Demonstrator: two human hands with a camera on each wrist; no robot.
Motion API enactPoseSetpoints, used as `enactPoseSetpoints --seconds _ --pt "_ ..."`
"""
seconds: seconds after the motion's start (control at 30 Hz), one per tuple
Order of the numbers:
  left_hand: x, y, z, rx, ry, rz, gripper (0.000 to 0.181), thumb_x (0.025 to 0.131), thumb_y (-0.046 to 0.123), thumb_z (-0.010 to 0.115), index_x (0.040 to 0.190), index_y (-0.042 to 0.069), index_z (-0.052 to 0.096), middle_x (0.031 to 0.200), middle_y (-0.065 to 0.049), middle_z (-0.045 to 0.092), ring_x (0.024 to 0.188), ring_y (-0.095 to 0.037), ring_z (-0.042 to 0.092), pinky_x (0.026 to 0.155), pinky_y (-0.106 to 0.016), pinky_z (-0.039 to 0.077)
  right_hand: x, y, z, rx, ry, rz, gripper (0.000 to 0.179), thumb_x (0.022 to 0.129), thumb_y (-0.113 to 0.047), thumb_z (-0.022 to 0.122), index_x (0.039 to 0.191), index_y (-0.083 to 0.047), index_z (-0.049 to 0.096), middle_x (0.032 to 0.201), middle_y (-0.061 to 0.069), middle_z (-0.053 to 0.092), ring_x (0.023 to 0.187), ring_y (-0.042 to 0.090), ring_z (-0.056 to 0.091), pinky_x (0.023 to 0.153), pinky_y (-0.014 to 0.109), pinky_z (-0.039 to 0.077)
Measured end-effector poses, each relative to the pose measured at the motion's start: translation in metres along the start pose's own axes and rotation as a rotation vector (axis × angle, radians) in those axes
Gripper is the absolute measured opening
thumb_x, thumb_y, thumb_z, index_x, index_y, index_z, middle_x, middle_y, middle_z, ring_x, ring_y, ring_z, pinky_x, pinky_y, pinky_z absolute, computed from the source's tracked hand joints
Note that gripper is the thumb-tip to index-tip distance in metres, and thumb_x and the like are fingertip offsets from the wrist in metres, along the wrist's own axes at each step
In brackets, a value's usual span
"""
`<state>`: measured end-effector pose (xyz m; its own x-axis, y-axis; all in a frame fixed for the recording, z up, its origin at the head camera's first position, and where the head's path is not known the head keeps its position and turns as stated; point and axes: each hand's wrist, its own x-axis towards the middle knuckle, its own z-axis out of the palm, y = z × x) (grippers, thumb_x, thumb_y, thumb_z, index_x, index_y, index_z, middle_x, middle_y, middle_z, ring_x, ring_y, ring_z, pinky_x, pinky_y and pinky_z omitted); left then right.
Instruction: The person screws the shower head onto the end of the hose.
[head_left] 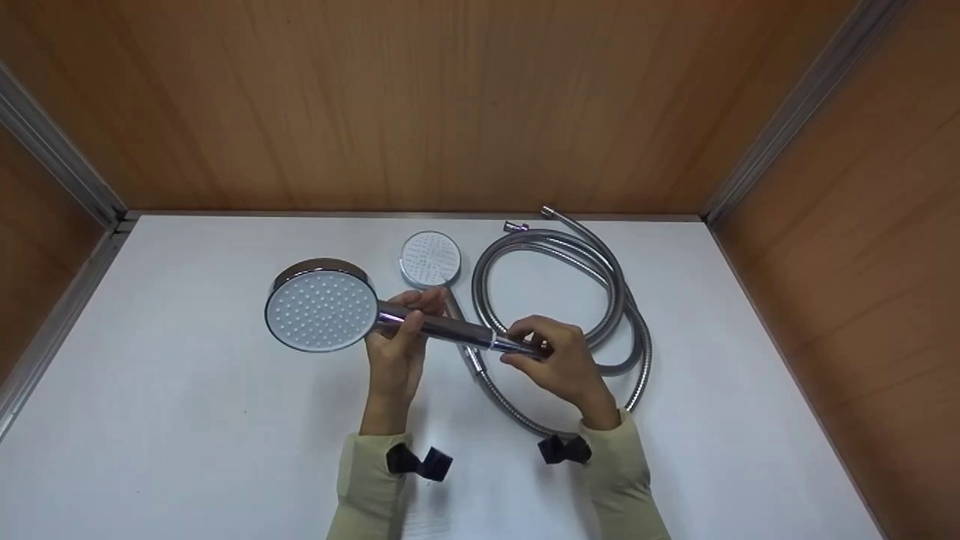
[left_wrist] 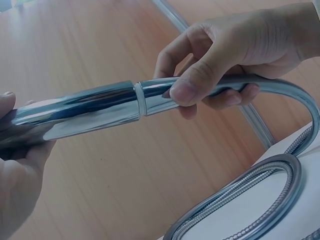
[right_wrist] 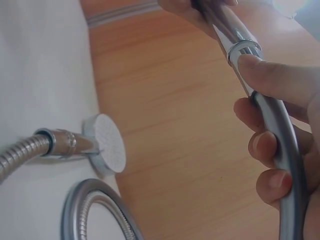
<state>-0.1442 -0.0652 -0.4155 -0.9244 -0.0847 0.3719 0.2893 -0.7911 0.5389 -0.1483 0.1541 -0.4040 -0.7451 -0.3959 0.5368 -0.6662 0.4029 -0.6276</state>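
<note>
My left hand [head_left: 396, 356] grips the chrome handle [left_wrist: 80, 112] of a large round shower head [head_left: 322, 311], its pale nozzle face turned up toward the head camera. My right hand [head_left: 562, 358] holds the end of a smooth grey shower hose [right_wrist: 285, 145], thumb and fingers around its chrome connector [left_wrist: 157, 95]. Connector and handle end meet in line, with a thin pale ring [left_wrist: 140, 99] at the joint. How far they are threaded cannot be seen. Both hands are raised above the white table [head_left: 225, 420].
Behind my hands a smaller shower head [head_left: 430, 259] lies on the table, joined to a ribbed metal hose [head_left: 517, 414]. Coiled hoses [head_left: 484, 277] lie at the right, two loose hose ends near the back edge. Wooden panels [head_left: 450, 105] stand at the back and both sides.
</note>
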Motion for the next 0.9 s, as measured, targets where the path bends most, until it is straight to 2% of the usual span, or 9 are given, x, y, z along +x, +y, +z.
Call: enactPoseSetpoints --seconds 0.23,0.43,0.57,0.7,0.9 --pt "0.0002 0.0082 -0.0062 -0.002 -0.087 -0.068 0.023 0.092 0.001 0.058 0.114 0.003 0.06 0.115 -0.011 0.069 0.111 -0.023 0.064 0.104 -0.039 0.048 0.0024 -0.0026 0.0024 0.006 0.015 -0.007 0.021 0.073 -0.008 0.081 0.089 -0.007 0.068 0.078 0.004 0.069 0.054 0.006 0.049 0.042 0.017 0.043" --pt "-0.0004 0.0104 -0.01 0.006 -0.117 -0.084 0.027 0.092 0.001 0.058 0.119 0.003 0.058 0.121 -0.011 0.065 0.116 -0.023 0.062 0.11 -0.042 0.041 0.0038 -0.0047 0.0033 0.018 0.002 -0.008 0.023 0.071 -0.006 0.082 0.087 -0.005 0.067 0.076 0.007 0.068 0.052 0.007 0.047 0.042 0.017 0.041" --pt "-0.0003 0.0103 -0.009 0.034 -0.107 -0.071 0.026 0.093 0.002 0.058 0.119 0.003 0.059 0.12 -0.01 0.066 0.115 -0.023 0.063 0.109 -0.04 0.042 0.0042 -0.0037 0.004 0.022 -0.008 -0.014 0.023 0.071 -0.005 0.082 0.088 -0.004 0.066 0.075 0.007 0.068 0.051 0.009 0.047 0.041 0.018 0.041" --pt "-0.0002 0.0096 -0.0062 0.069 -0.072 -0.064 0.021 0.093 0.002 0.057 0.114 0.003 0.061 0.114 -0.01 0.069 0.11 -0.022 0.065 0.105 -0.036 0.048 0.0037 -0.0022 0.0034 0.011 -0.023 -0.022 0.027 0.072 -0.008 0.082 0.093 -0.005 0.066 0.079 0.006 0.069 0.052 0.01 0.05 0.042 0.018 0.044" --pt "0.0003 0.0086 -0.0033 0.071 -0.031 -0.068 0.02 0.092 0.003 0.059 0.112 0.002 0.061 0.111 -0.01 0.07 0.108 -0.022 0.067 0.103 -0.035 0.049 0.0032 -0.0017 0.0042 -0.013 -0.024 -0.021 0.025 0.074 -0.008 0.081 0.094 -0.006 0.066 0.083 0.005 0.07 0.056 0.008 0.053 0.045 0.018 0.047"
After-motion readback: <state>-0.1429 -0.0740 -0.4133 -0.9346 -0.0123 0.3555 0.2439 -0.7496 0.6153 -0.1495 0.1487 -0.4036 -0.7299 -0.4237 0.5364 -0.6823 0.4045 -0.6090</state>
